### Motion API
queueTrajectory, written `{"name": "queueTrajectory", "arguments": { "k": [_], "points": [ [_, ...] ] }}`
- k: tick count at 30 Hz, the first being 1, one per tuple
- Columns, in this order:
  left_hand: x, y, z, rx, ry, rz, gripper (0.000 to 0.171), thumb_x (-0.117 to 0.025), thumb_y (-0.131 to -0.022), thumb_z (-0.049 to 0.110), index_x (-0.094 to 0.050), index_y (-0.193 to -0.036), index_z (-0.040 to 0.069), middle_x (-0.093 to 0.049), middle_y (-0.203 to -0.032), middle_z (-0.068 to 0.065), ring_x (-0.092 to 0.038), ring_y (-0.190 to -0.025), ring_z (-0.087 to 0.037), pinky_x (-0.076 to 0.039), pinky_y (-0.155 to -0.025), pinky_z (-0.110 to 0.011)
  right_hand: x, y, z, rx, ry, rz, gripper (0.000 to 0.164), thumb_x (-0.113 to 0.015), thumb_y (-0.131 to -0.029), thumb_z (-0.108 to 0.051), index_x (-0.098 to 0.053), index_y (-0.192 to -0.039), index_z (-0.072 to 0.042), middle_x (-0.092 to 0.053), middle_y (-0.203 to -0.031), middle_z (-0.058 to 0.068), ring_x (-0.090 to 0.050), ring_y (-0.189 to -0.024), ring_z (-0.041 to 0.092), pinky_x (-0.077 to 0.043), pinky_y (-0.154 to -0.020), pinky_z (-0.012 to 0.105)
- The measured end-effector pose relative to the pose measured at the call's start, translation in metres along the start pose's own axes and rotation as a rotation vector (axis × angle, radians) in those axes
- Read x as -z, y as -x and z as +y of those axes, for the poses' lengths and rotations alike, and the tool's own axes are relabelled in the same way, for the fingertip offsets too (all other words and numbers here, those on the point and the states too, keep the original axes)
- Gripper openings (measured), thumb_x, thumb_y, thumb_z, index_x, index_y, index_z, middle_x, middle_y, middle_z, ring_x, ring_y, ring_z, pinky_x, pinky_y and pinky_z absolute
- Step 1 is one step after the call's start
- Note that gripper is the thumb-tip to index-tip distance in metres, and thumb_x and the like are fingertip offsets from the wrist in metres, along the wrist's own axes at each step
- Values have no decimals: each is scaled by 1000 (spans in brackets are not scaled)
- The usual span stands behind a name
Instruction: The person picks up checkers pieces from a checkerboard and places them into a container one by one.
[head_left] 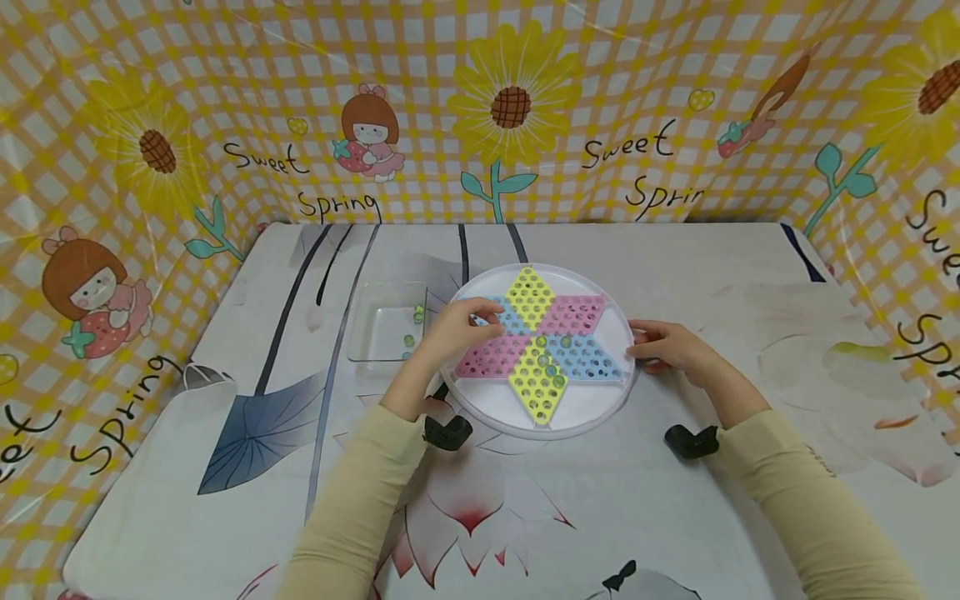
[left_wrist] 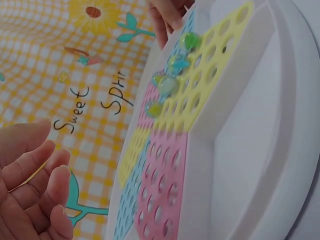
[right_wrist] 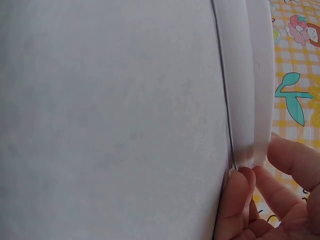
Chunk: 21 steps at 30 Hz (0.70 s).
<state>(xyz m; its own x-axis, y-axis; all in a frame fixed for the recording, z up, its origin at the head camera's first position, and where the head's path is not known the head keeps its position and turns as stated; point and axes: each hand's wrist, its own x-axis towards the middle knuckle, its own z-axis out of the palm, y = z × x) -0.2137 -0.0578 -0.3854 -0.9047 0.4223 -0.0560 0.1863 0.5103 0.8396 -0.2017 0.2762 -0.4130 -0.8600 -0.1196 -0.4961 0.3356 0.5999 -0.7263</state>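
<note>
A round white Chinese checkers board (head_left: 480,404) with a yellow, pink and blue star of holes lies on the table. Several glass marbles (head_left: 551,371) sit in the yellow and blue parts nearest the person. My left hand (head_left: 459,329) hovers over the board's left side, fingers loosely bent and thumb apart. Nothing shows between its fingers in the left wrist view. At the board's right edge my right hand (head_left: 671,348) holds the rim between thumb and fingers, which the right wrist view shows close up (right_wrist: 262,145).
A clear plastic box (head_left: 375,335) with a few marbles (head_left: 418,314) stands just left of the board. Black wrist mounts (head_left: 447,433) sit by both sleeves. A yellow checked cloth (head_left: 420,50) hangs behind the table, and a white printed cover (head_left: 172,450) lies on it.
</note>
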Motion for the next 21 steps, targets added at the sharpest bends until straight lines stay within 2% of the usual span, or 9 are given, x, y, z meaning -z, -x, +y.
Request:
{"name": "queueTrajectory", "arguments": {
  "k": [9, 21],
  "points": [
    [-19, -6, 2, -27, 34, -43, 34, -62, -86, 19, -59, -118, 6, -63, -99, -6, -53, -74, -14, -43, -67, -21, 1, 2, 0, 21, 7, -19, 69, -60, -89, -22, -23, -143, -2, -42, -103, 9, -47, -83, 14, -47, -68, 20],
    [-33, -8, 4, 4, 41, -72, 34, -63, -86, 21, -60, -117, 7, -62, -98, -4, -54, -78, -15, -43, -64, -20, 0, 2, -1, 20, -2, -10, 68, -60, -88, -21, -25, -143, -2, -42, -102, 9, -47, -85, 16, -48, -69, 20]
  ]
}}
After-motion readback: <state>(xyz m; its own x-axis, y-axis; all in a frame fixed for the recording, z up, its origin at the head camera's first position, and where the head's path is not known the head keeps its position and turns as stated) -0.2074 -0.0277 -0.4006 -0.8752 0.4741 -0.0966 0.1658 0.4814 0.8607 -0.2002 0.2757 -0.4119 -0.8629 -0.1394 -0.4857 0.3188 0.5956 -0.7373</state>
